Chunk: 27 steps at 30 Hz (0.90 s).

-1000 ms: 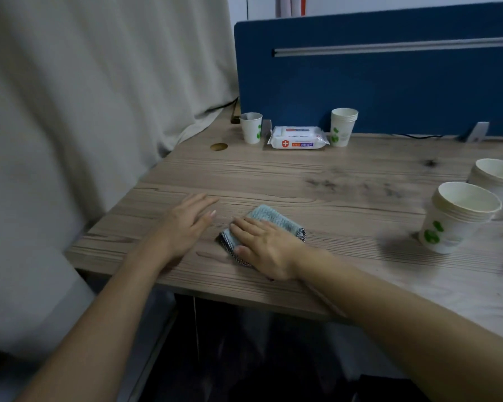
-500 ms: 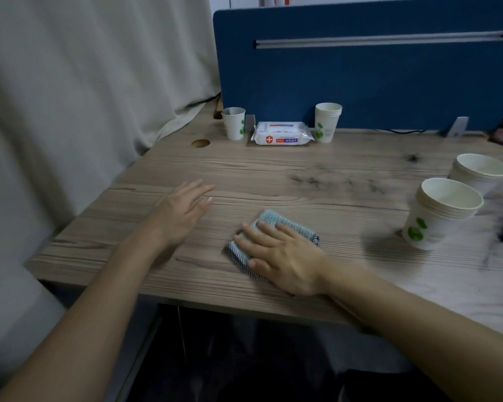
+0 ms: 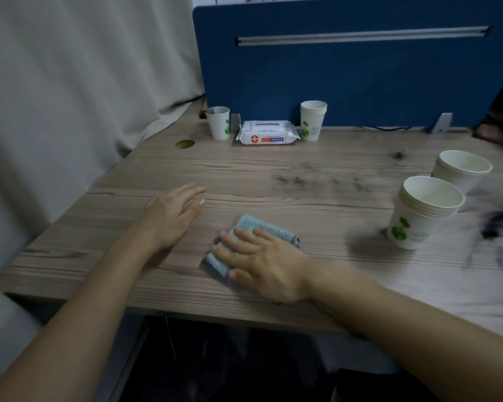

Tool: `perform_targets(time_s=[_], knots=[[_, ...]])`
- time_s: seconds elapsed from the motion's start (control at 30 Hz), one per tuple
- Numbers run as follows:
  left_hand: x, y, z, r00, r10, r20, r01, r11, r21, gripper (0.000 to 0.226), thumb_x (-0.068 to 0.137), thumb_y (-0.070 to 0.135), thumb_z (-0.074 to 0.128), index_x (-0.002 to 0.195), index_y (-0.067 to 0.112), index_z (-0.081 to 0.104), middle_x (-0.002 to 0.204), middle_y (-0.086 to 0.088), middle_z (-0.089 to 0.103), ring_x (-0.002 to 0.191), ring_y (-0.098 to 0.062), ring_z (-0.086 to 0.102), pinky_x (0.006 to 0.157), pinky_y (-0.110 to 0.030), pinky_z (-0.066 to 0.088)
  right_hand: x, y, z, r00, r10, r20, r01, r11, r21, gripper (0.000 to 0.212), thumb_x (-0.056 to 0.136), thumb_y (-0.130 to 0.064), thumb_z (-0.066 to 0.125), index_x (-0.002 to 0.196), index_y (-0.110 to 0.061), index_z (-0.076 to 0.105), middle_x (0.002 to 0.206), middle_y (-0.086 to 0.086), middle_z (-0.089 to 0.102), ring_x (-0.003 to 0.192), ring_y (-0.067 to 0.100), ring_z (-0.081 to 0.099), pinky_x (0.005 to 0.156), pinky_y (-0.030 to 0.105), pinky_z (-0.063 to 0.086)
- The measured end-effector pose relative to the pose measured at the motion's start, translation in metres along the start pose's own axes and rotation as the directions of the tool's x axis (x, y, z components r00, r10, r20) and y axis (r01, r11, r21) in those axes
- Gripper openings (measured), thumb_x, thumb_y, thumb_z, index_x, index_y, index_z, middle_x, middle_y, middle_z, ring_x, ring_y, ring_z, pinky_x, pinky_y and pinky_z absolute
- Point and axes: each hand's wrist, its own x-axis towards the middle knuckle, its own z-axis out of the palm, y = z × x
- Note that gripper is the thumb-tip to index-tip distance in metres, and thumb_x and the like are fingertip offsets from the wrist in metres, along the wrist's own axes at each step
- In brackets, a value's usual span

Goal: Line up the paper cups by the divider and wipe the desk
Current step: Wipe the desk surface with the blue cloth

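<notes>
My right hand [image 3: 262, 264] presses flat on a folded light-blue cloth [image 3: 262, 227] near the desk's front edge. My left hand [image 3: 173, 216] rests flat on the wooden desk [image 3: 317, 169] just left of the cloth, holding nothing. A single paper cup [image 3: 219, 122] and a small stack of cups [image 3: 312, 120] stand against the blue divider [image 3: 360, 76]. Two more cup stacks stand at the right, the nearer stack [image 3: 424, 211] in front of the farther stack [image 3: 462, 169].
A white pack of wet wipes [image 3: 267, 132] lies between the two cups by the divider. A round cable hole [image 3: 184, 144] sits at the desk's back left. A beige curtain [image 3: 70, 97] hangs along the left. Dark smudges [image 3: 497, 227] mark the desk at the right.
My right hand has slid the cloth a little to the right along the desk. The view has shifted so the desk appears further left. My left hand stays flat on the desk.
</notes>
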Motion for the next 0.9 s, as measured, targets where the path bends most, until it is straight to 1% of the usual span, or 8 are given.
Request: perform_targets(time_s=[0.1,0.27,0.4,0.5,0.6,0.7,0.77,0.9], knots=[[0.009,0.004,0.005,0.999,0.036,-0.009,-0.036,0.999,-0.014,0.058,0.090,0.053,0.038,0.135,0.022,0.056,0.145,-0.004,0.051,0.135,-0.019,0.044,0.112,-0.047,0.032,-0.009,0.026,-0.006,1.000,0.016,0.002,-0.016,1.000,0.026,0.056,0.099,-0.052,0.017,0.151,-0.033,0.009,0.162,-0.002,0.004,0.148,0.019,0.001,0.117,0.033,-0.002],[0.013,0.000,0.007,1.000,0.012,0.023,-0.013,0.998,0.058,0.060,0.089,0.056,0.034,0.138,0.027,0.053,0.150,-0.004,0.044,0.139,-0.020,0.038,0.113,-0.051,0.028,0.008,0.095,-0.023,0.924,0.380,0.042,-0.381,0.925,0.016,0.053,0.101,-0.045,0.024,0.151,-0.033,0.013,0.162,0.000,0.006,0.148,0.020,0.005,0.118,0.039,0.007],[0.025,-0.002,0.007,1.000,-0.001,0.007,0.001,0.999,0.040,0.061,0.088,0.053,0.036,0.136,0.021,0.055,0.148,-0.006,0.047,0.138,-0.022,0.040,0.112,-0.053,0.029,0.026,0.052,-0.013,0.990,0.136,-0.036,-0.138,0.990,-0.037,0.053,0.100,-0.044,0.027,0.150,-0.026,0.022,0.159,0.004,0.018,0.144,0.029,0.018,0.114,0.041,0.016],[0.037,-0.003,0.010,1.000,0.015,0.007,-0.015,0.999,0.043,0.061,0.088,0.053,0.036,0.136,0.021,0.055,0.147,-0.004,0.049,0.137,-0.020,0.042,0.111,-0.055,0.029,0.014,0.027,-0.002,1.000,-0.007,-0.018,0.008,1.000,0.030,0.057,0.097,-0.051,0.018,0.151,-0.031,0.014,0.161,-0.001,0.009,0.147,0.026,0.006,0.117,0.041,0.004],[0.043,-0.008,0.015,0.999,0.021,0.046,-0.026,0.995,0.093,0.058,0.091,0.055,0.035,0.139,0.025,0.052,0.149,-0.003,0.045,0.139,-0.020,0.039,0.113,-0.055,0.025,0.005,0.068,-0.012,0.996,0.068,-0.049,-0.066,0.997,0.027,0.054,0.101,-0.044,0.024,0.151,-0.026,0.017,0.161,0.001,0.014,0.147,0.022,0.011,0.116,0.036,0.006],[0.045,-0.012,0.019,0.996,0.028,0.085,-0.036,0.994,0.101,0.056,0.095,0.056,0.036,0.140,0.025,0.050,0.151,-0.003,0.044,0.140,-0.019,0.037,0.114,-0.054,0.025,0.008,0.128,-0.027,0.935,0.354,-0.001,-0.354,0.934,0.043,0.052,0.103,-0.037,0.024,0.152,-0.021,0.016,0.161,0.003,0.012,0.147,0.022,0.010,0.116,0.034,0.006],[0.048,-0.014,0.020,0.995,0.029,0.095,-0.040,0.992,0.120,0.051,0.097,0.052,0.039,0.140,0.027,0.049,0.151,-0.001,0.043,0.141,-0.017,0.036,0.115,-0.055,0.022,0.016,0.142,-0.028,0.896,0.442,0.043,-0.444,0.894,0.066,0.053,0.102,-0.040,0.021,0.152,-0.024,0.014,0.162,0.000,0.005,0.148,0.022,0.007,0.118,0.038,0.006],[0.057,-0.009,0.021,0.993,0.044,0.107,-0.059,0.989,0.137,0.049,0.098,0.049,0.040,0.140,0.027,0.049,0.149,-0.002,0.046,0.138,-0.019,0.038,0.113,-0.056,0.023,0.030,0.092,-0.017,0.972,0.227,-0.059,-0.227,0.974,0.009,0.051,0.101,-0.036,0.027,0.149,-0.018,0.026,0.159,0.005,0.020,0.143,0.026,0.023,0.113,0.040,0.019]])
